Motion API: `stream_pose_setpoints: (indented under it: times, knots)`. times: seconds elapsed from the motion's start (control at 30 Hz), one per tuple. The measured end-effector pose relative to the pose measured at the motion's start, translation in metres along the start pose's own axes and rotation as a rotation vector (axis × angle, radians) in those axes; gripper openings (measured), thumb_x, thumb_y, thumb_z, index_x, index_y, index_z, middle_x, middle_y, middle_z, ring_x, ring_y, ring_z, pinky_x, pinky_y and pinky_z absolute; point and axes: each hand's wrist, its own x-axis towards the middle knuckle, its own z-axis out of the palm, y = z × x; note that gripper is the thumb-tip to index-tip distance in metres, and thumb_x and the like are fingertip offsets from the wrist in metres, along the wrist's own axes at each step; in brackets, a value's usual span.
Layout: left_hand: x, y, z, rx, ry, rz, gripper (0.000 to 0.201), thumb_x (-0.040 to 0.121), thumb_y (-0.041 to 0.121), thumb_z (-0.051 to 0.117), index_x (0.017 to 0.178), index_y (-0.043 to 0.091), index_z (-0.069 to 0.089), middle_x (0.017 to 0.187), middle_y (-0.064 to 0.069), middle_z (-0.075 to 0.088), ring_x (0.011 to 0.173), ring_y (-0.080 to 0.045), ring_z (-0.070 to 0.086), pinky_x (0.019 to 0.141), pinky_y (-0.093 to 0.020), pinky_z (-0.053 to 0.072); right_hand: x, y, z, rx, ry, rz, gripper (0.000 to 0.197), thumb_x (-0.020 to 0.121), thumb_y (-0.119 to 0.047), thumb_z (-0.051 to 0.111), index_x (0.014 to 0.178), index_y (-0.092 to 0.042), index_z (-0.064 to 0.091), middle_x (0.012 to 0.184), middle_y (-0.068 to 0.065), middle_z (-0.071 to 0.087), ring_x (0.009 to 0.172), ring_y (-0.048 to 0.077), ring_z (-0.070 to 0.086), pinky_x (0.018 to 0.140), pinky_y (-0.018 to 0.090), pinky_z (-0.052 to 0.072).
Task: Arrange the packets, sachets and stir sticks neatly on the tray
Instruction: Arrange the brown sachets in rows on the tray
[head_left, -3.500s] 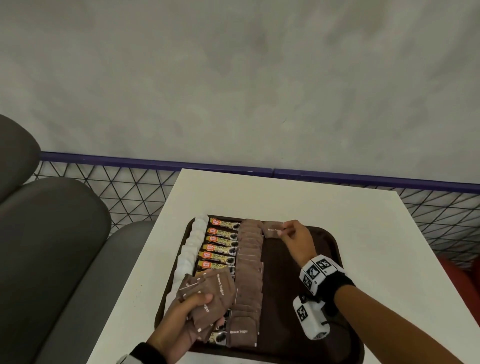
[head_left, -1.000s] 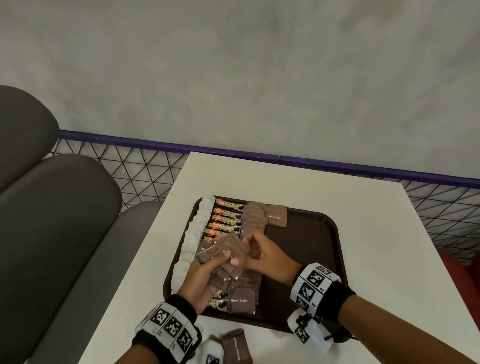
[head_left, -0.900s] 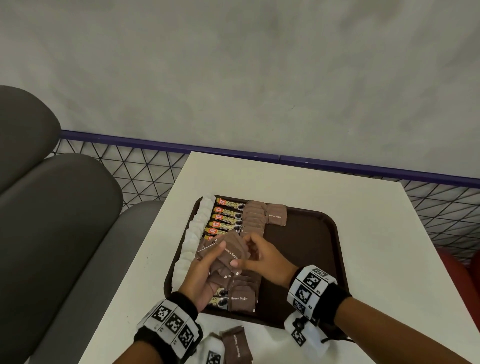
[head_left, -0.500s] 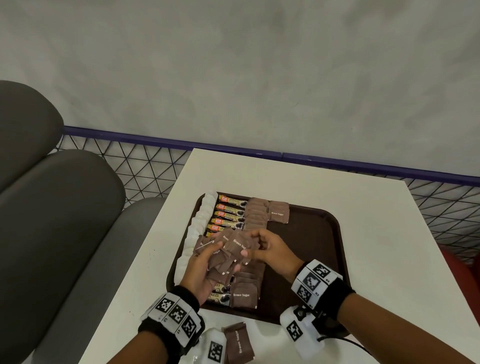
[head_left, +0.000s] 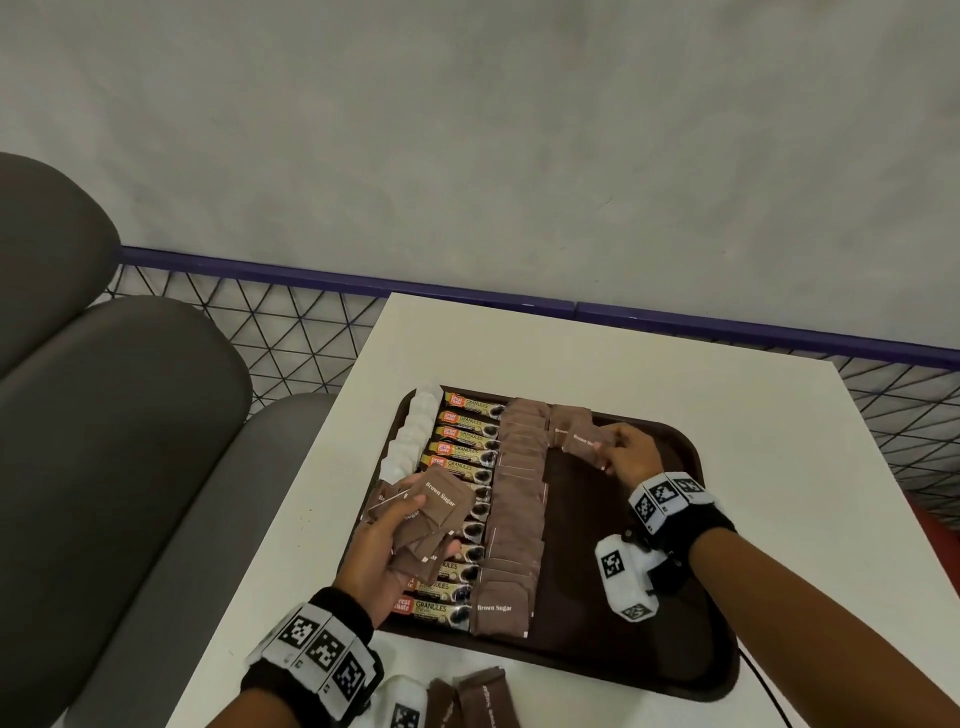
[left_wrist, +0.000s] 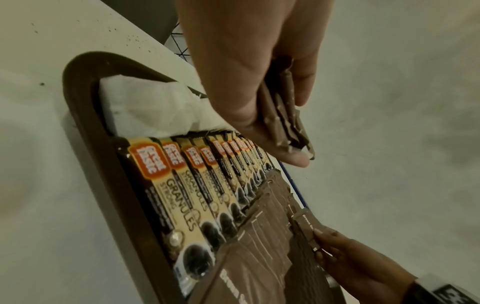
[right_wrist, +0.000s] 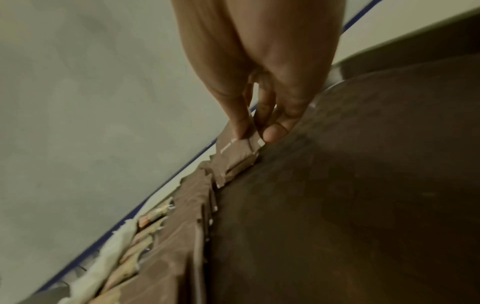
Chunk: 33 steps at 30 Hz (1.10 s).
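Two hands busy: right hand pinching flat brown paper sugar sachet onto dark brown plastic tray, centre frame; left hand gripping fanned brown sachet stack. Second column started; next likely release, fetch another.

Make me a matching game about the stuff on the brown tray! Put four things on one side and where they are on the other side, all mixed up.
Things:
1. white sachets
2. coffee granule sticks
3. bunch of brown sugar packets
4. single brown sugar packet

Places:
A. pinched by the right hand at the far end of the tray
B. row along the tray's left edge
C. held in the left hand
D. row between the white sachets and the laid brown packets

Pairs: 1-B, 2-D, 3-C, 4-A
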Motion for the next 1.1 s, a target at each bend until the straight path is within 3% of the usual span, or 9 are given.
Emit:
stream_pose_setpoints:
  times: [0.07,0.23,0.5,0.6,0.73,0.8,0.9,1.0,1.1]
  knots:
    - [0.002,0.003,-0.001,-0.001,0.000,0.009,0.035,0.087,0.006,0.053,0.122,0.008,0.056,0.113,-0.024,0.065,0.081,-0.032,0.069,0.060,-0.041,0.058,0.004,-0.001,0.005,-0.065,0.013,-0.006,0.019,0.081,-0.001,0.062,0.086,-0.018,0.058,0.092,0.011,0.062,0.081,0.025,0.057,0.075,0.038,0.051]
    - [0.004,0.012,0.000,0.009,-0.025,0.014,0.044,0.085,0.006,0.052,0.129,0.004,0.048,0.122,-0.033,0.055,0.072,-0.035,0.060,0.045,-0.032,0.053,0.002,-0.009,0.013,-0.123,0.058,-0.040,0.018,0.080,0.001,0.061,0.096,-0.007,0.061,0.086,0.008,0.054,0.080,0.020,0.050,0.068,0.025,0.037]
    - [0.010,0.009,-0.003,-0.002,-0.037,0.011,0.035,0.087,0.000,0.051,0.121,0.009,0.054,0.116,-0.024,0.064,0.082,-0.033,0.069,0.058,-0.040,0.059,0.004,-0.010,0.024,-0.101,0.123,-0.088,0.019,0.082,0.002,0.057,0.085,-0.012,0.045,0.081,0.003,0.051,0.079,0.024,0.052,0.066,0.029,0.040]
    - [0.010,0.007,0.001,0.013,-0.050,0.013,0.034,0.085,-0.001,0.053,0.116,0.012,0.057,0.112,-0.021,0.067,0.084,-0.034,0.069,0.058,-0.039,0.059,0.000,-0.011,0.024,-0.143,0.129,-0.117,0.022,0.081,0.001,0.059,0.091,-0.010,0.042,0.095,0.007,0.049,0.079,0.024,0.049,0.063,0.028,0.038]
    - [0.010,0.004,0.004,0.037,-0.035,0.031,0.032,0.085,-0.003,0.054,0.111,0.015,0.059,0.107,-0.017,0.070,0.081,-0.032,0.069,0.059,-0.038,0.059,-0.007,-0.012,0.021,-0.239,0.192,-0.255,0.034,0.078,-0.001,0.066,0.106,-0.001,0.048,0.112,0.018,0.047,0.101,0.030,0.047,0.085,0.035,0.040]
    - [0.010,0.003,0.007,0.047,-0.039,0.045,0.032,0.085,-0.004,0.055,0.111,0.015,0.059,0.106,-0.016,0.070,0.079,-0.032,0.069,0.059,-0.038,0.058,-0.017,-0.016,0.021,-0.213,0.197,-0.322,0.033,0.080,-0.007,0.066,0.109,-0.003,0.049,0.115,0.016,0.047,0.107,0.028,0.044,0.087,0.032,0.040]
    - [0.008,0.001,0.011,0.066,-0.036,0.057,0.034,0.085,-0.004,0.056,0.113,0.015,0.058,0.106,-0.016,0.070,0.079,-0.031,0.070,0.061,-0.039,0.058,-0.039,-0.026,0.025,-0.123,0.133,-0.418,0.023,0.084,-0.016,0.063,0.103,-0.010,0.052,0.109,0.006,0.049,0.104,0.018,0.045,0.086,0.026,0.040]
    - [0.004,-0.003,0.017,0.068,-0.033,0.063,0.033,0.085,-0.005,0.056,0.112,0.015,0.058,0.104,-0.016,0.071,0.080,-0.029,0.071,0.058,-0.037,0.060,-0.071,-0.037,0.031,0.023,-0.040,-0.486,0.011,0.088,-0.019,0.060,0.094,-0.015,0.052,0.093,-0.006,0.050,0.086,0.005,0.050,0.078,0.019,0.043]
    - [-0.001,-0.005,0.022,0.049,-0.042,0.052,0.035,0.084,-0.005,0.057,0.112,0.015,0.056,0.103,-0.017,0.071,0.078,-0.028,0.071,0.057,-0.035,0.059,-0.104,-0.043,0.035,0.148,-0.273,-0.447,0.011,0.089,-0.025,0.057,0.095,-0.015,0.054,0.098,0.002,0.059,0.088,0.009,0.056,0.080,0.017,0.045]
